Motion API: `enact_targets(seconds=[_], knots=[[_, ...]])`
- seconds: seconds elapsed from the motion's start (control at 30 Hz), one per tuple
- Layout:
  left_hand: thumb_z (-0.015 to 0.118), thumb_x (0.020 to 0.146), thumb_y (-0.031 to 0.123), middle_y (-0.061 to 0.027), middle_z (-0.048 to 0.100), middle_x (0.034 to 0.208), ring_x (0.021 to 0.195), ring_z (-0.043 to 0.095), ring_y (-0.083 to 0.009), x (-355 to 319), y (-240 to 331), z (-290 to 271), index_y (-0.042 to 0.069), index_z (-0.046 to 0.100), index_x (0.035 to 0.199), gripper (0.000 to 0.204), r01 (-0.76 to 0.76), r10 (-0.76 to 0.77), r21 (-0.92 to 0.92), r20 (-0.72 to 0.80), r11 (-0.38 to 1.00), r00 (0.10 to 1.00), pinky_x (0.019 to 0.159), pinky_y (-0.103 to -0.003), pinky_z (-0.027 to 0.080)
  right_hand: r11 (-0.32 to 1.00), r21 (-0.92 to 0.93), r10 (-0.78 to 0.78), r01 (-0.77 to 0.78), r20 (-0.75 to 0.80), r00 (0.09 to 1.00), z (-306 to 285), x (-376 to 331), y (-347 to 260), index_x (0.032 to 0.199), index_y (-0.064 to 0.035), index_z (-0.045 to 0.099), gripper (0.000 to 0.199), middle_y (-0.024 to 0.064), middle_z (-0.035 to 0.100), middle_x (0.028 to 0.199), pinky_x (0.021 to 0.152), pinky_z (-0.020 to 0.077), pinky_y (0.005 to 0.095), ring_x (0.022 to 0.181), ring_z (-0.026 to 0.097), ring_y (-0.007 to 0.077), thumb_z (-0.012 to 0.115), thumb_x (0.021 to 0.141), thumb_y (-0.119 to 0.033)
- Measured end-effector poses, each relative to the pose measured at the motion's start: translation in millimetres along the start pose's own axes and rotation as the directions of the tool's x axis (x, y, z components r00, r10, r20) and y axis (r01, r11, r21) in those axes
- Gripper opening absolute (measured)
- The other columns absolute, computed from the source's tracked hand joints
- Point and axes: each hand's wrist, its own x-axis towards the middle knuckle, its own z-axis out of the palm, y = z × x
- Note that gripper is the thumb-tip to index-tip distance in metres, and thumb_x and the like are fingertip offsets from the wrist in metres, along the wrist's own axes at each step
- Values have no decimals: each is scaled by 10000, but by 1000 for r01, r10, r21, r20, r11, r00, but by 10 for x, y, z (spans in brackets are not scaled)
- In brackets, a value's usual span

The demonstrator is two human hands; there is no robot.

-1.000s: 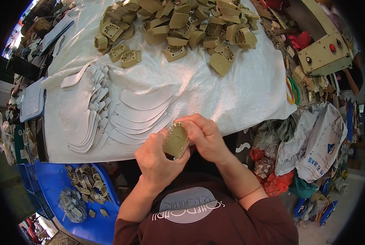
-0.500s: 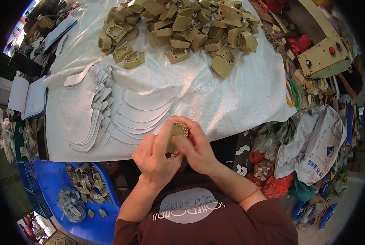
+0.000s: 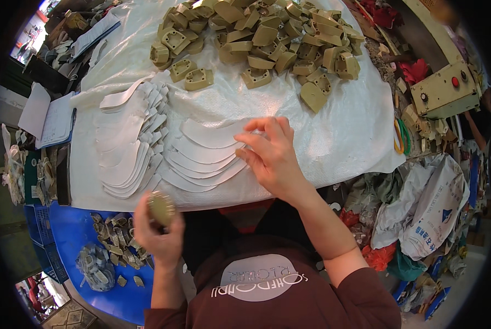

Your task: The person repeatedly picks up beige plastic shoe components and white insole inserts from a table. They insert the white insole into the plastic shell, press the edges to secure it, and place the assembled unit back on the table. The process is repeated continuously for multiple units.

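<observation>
My left hand (image 3: 160, 233) is closed round a khaki shoe heel (image 3: 161, 208), held above the blue surface by the near edge of the white sheet. The heel's rim looks pleated, though motion smears it a little. My right hand (image 3: 270, 156) hovers at the right end of a fanned row of white curved pieces (image 3: 201, 159). Its thumb and fingers are bent but apart, and nothing shows between them. To the left lies a denser overlapping stack of similar white pieces (image 3: 126, 159).
A heap of khaki heels (image 3: 273, 38) covers the far part of the white sheet (image 3: 360, 120). On the blue surface (image 3: 86, 293) are small dark pieces (image 3: 119, 236) and a tied plastic bag (image 3: 95, 268). A control box (image 3: 446, 90) stands right, above bags (image 3: 435, 208); an open notebook (image 3: 53, 120) lies left.
Both hands were together on the heel over the sheet's near edge. My left hand has carried it down and left; my right hand has let go and moved up to the white pieces.
</observation>
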Motion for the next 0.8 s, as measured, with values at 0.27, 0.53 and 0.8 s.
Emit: enact_targets(seconds=[0.27, 0.53, 0.8], knots=[[645, 759, 52, -183, 471, 1145, 1058, 444, -319, -764, -1283, -1035, -8, 503, 1248, 513, 353, -166, 763, -315, 542, 935, 920, -394, 362, 960, -267, -75, 86, 51, 996, 126, 176, 42, 991, -162, 696, 219, 40, 491, 1192, 937, 217, 436, 1095, 383, 249, 695, 772, -162], [604, 731, -61, -173, 556, 1112, 1047, 533, -326, 76, -209, -277, -22, 577, 1125, 396, -117, 125, 175, -37, 978, 991, 932, -401, 408, 980, -196, 14, 12, 130, 991, 186, 256, 123, 799, -152, 684, 61, 35, 491, 1063, 903, 225, 483, 1036, 395, 253, 687, 744, -176], [604, 725, -4, -230, 505, 1289, 1258, 439, -379, 361, 240, 641, -37, 557, 1172, 451, -413, 316, 135, 448, 901, 837, 1034, -458, 357, 976, 205, 102, -67, -168, 980, 161, 179, 269, 880, -104, 634, 124, 58, 501, 1033, 886, 357, 371, 997, 450, 235, 683, 777, -56]])
